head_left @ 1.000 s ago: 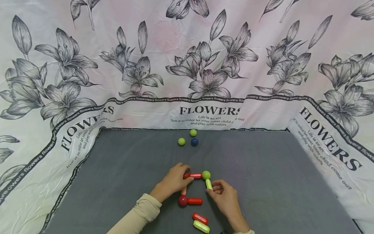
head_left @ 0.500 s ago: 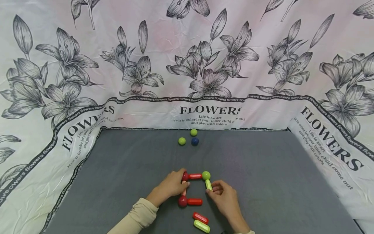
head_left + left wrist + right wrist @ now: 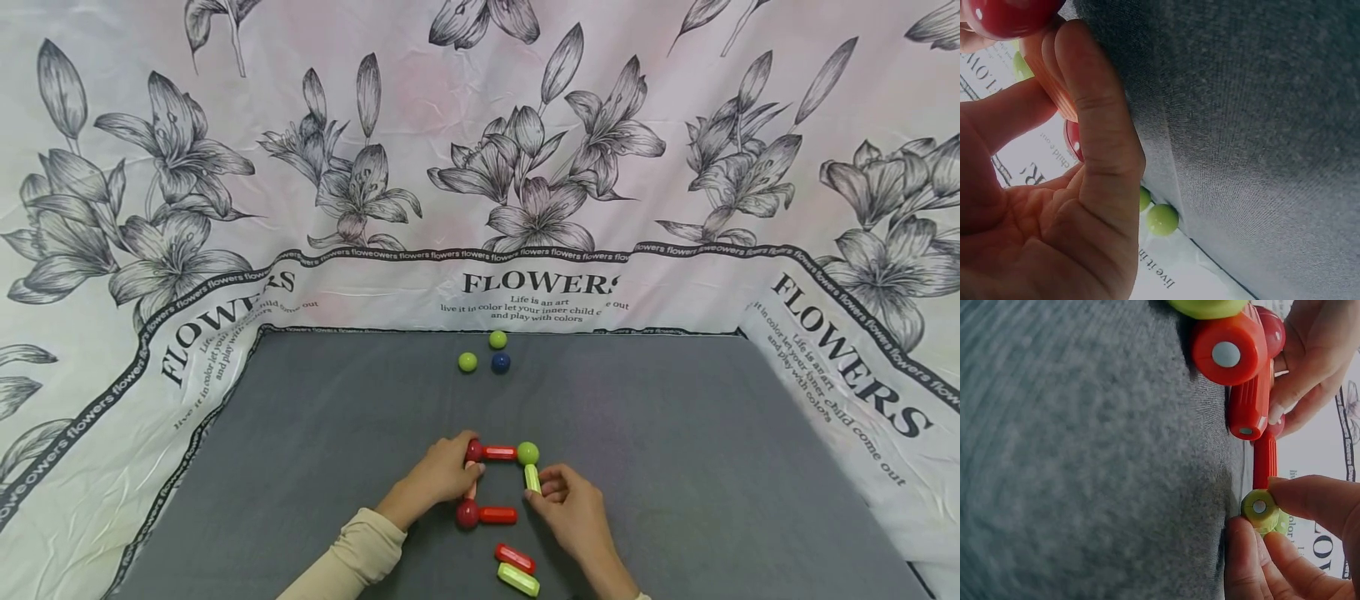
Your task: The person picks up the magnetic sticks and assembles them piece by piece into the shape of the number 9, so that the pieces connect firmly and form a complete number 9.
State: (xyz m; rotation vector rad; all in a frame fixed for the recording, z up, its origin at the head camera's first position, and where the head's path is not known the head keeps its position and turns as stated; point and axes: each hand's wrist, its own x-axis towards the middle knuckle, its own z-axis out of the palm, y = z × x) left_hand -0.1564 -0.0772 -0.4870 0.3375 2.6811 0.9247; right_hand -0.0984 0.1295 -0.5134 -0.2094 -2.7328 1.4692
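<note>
In the head view my left hand (image 3: 437,473) pinches the orange magnetic rod (image 3: 1054,81) on the left side of a four-sided shape. A far red ball (image 3: 474,451) and a near red ball (image 3: 467,514) sit at that rod's ends. One red rod (image 3: 499,452) runs from the far ball to a green ball (image 3: 528,453). My right hand (image 3: 573,508) grips a yellow-green magnetic rod (image 3: 532,479), whose far end meets the green ball. Its free end shows a silvery disc in the right wrist view. Another red rod (image 3: 498,516) extends rightward from the near red ball.
Closer to me lie a loose red rod (image 3: 515,558) and a loose yellow-green rod (image 3: 518,580). Two green balls (image 3: 467,362) and a dark blue ball (image 3: 500,362) rest near the back edge of the grey tabletop (image 3: 675,433). Flower-printed cloth (image 3: 540,292) rises behind.
My left hand has drawn back from the far red ball onto the orange rod. The joined shape has shifted slightly left, and the yellow-green rod in my right hand has turned a little straighter toward me.
</note>
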